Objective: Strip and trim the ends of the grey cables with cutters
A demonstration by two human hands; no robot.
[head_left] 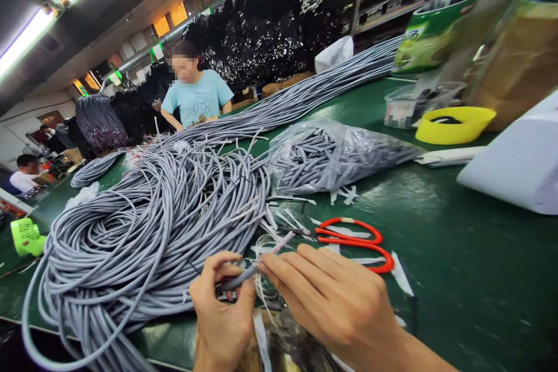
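Between my two hands is the end of a grey cable [238, 281], its tip pale and pinkish where the jacket is off. My left hand [224, 308] is closed around the grey jacket. Close beside it, my right hand [331, 296] pinches the cable where the jacket ends; its fingertips are partly hidden. Thin whitish strands hang loose under the fingers. Just beyond my right hand lie scissors [353, 239] with red handles, among white paper strips. A large coil of grey cable [143, 232] fills the table to the left.
A clear plastic bag [335, 157] of short grey pieces lies behind the scissors. At the right stand a yellow ring [455, 125], a clear plastic box [405, 106] and a green container [431, 40] of pens. A small green fan [27, 237] sits far left. A person [198, 90] works across the table.
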